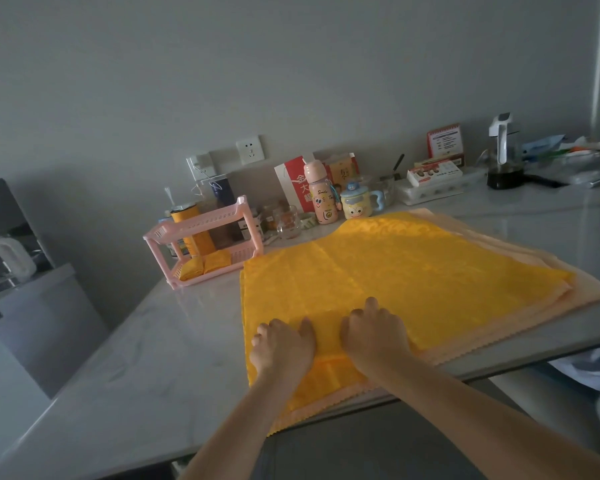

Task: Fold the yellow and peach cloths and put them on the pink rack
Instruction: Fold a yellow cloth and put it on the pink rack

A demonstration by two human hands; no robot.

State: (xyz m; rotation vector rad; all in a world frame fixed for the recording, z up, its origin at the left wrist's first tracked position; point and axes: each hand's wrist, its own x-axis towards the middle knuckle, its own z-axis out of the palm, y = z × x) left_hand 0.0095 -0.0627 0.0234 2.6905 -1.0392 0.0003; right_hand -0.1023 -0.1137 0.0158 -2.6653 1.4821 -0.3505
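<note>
A large yellow cloth (388, 271) lies spread on the grey table, on top of a peach cloth (520, 299) whose edges show along its right and near sides. My left hand (283, 344) and my right hand (374, 332) rest side by side, palms down, on the near part of the yellow cloth; their fingertips curl into the fabric, and I cannot tell if they pinch it. The pink two-tier rack (201, 240) stands at the left rear, with folded yellow cloths (205, 264) on its lower shelf.
Along the wall stand a pink bottle (321, 194), a cartoon mug (357, 202), a red and white bag (293, 183), small jars, boxes and a dark kettle (504, 168). A yellow can (193, 230) is behind the rack. The table's near edge (534, 362) runs under my arms.
</note>
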